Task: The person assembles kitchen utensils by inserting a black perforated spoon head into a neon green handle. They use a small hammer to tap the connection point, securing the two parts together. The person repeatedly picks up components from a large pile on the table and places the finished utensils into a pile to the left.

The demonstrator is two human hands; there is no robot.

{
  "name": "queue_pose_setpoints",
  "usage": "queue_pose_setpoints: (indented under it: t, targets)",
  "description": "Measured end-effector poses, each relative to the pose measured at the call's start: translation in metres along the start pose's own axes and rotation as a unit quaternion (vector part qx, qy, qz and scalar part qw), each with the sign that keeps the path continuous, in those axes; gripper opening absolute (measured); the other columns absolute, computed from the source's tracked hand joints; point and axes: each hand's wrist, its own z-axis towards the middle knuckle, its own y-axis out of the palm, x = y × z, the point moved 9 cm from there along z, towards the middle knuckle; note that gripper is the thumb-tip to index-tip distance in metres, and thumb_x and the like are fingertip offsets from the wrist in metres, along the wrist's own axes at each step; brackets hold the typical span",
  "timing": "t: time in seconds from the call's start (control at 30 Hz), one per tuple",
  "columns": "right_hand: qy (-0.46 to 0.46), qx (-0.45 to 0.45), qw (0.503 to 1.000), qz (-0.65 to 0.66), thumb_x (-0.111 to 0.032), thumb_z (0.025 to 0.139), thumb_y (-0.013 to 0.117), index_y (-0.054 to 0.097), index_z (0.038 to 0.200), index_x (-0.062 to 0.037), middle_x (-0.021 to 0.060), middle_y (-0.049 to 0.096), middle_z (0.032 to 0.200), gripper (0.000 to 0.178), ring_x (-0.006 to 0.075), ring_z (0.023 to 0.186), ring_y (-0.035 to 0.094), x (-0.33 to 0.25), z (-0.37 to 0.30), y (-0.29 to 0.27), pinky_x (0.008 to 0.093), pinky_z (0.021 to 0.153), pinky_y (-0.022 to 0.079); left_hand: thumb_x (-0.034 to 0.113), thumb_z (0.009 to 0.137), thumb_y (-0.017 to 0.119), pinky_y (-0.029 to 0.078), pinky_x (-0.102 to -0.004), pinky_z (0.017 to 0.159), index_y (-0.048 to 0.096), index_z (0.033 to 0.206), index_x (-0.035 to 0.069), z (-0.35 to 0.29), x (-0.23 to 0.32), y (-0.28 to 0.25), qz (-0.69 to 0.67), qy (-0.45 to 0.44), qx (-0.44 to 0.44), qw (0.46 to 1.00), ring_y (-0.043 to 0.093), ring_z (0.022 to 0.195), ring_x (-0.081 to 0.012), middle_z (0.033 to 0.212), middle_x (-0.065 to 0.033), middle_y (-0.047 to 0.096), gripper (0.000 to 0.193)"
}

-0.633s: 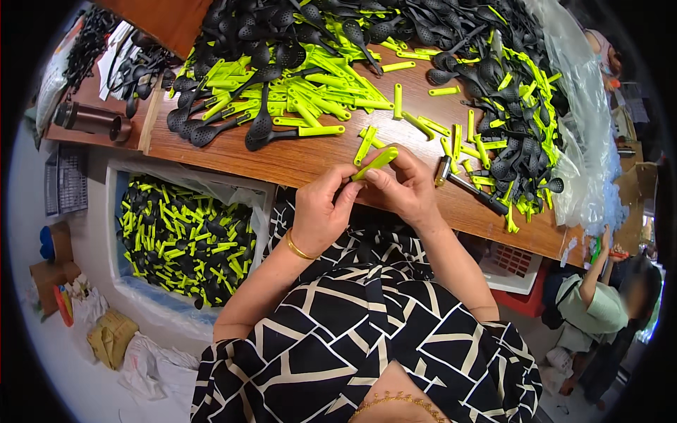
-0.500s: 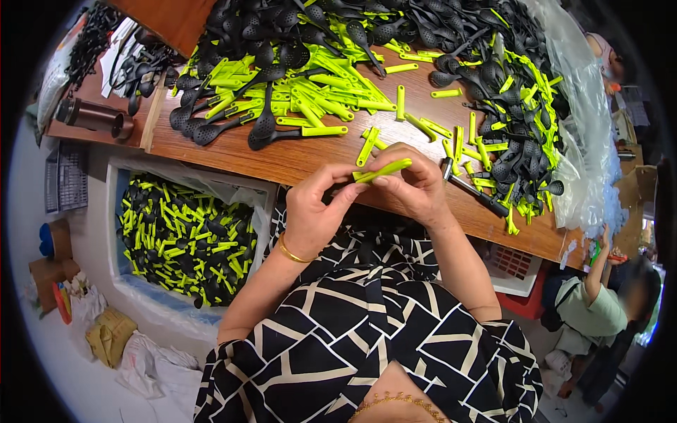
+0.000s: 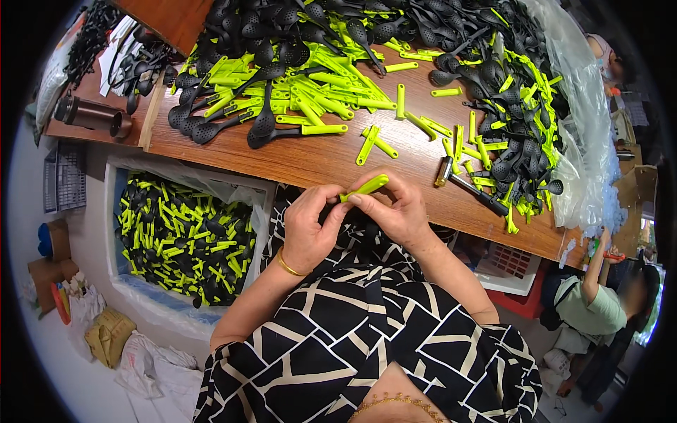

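Note:
Just in front of the table's edge, a lime-green handle (image 3: 370, 185) is held between my two hands. My right hand (image 3: 398, 215) is closed on it, thumb pressed along its side. My left hand (image 3: 310, 222) pinches its lower end with thumb and forefinger; whatever lies inside those fingers is hidden. On the table beyond, two loose green handles (image 3: 367, 145) lie crossed. A heap of green handles (image 3: 331, 88) lies farther back. Along its left edge are black slotted spoons (image 3: 264, 120), some with green handles on their stems.
To the right, a tool with a black grip (image 3: 479, 196) lies on the wooden table (image 3: 282, 161), which has more black spoon heads (image 3: 511, 151) piled beyond. A lined bin (image 3: 113, 240) full of black-and-green pieces stands lower left. A brown metal flask (image 3: 95, 115) lies far left. Another person (image 3: 592, 299) is at right.
Both hands have moved down and a little left, toward my body, carrying the green handle off the table's edge. The crossed handles behind are now uncovered. At right, the other person's arm has shifted.

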Motion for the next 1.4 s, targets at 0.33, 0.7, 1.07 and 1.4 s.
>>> queue_pose_setpoints:
  t: [0.33, 0.7, 1.07, 1.4]
  targets:
    - [0.116, -0.080, 0.990, 0.029, -0.016, 0.094, 0.081, 0.073, 0.111, -0.0023, 0.0037, 0.074, 0.097, 0.023, 0.0094, 0.090, 0.069, 0.037, 0.005, 0.005, 0.0272, 0.081, 0.056, 0.007, 0.107, 0.062, 0.060, -0.0285, 0.083, 0.063, 0.126, -0.007, -0.016, -0.041, 0.023, -0.184, -0.177, -0.156, 0.954, 0.071, 0.092, -0.0119, 0.106, -0.0084, 0.075, 0.023]
    - [0.015, 0.197, 0.766, -0.611, -0.016, 0.081, 0.084, 0.077, 0.103, -0.0128, 0.0056, 0.068, 0.110, 0.023, 0.0304, 0.109, 0.061, 0.015, -0.102, -0.192, 0.0445, 0.094, 0.047, 0.020, 0.111, 0.056, 0.056, -0.0264, 0.076, 0.063, 0.125, -0.004, -0.061, -0.106, 0.027, -0.334, -0.375, -0.050, 0.863, 0.071, 0.084, -0.0143, 0.107, -0.0142, 0.076, 0.028]
    - [-0.195, 0.049, 0.902, -0.382, 0.001, 0.084, 0.077, 0.074, 0.119, -0.0103, 0.0104, 0.076, 0.100, 0.036, 0.0270, 0.078, 0.070, -0.029, -0.038, -0.051, 0.0381, 0.067, 0.055, 0.025, 0.112, 0.056, 0.053, -0.0239, 0.070, 0.068, 0.113, -0.002, -0.057, -0.101, 0.034, -0.365, -0.345, -0.073, 0.861, 0.065, 0.072, -0.0123, 0.087, -0.0080, 0.071, 0.029]
    - [-0.132, -0.072, 0.905, -0.397, -0.002, 0.087, 0.073, 0.076, 0.128, -0.0205, 0.0075, 0.075, 0.099, 0.045, 0.0288, 0.087, 0.074, -0.002, -0.014, -0.041, 0.0379, 0.073, 0.060, 0.023, 0.110, 0.059, 0.051, -0.0228, 0.069, 0.066, 0.121, -0.001, -0.053, -0.102, 0.033, -0.379, -0.332, -0.061, 0.862, 0.062, 0.071, -0.0109, 0.086, -0.0060, 0.069, 0.027]
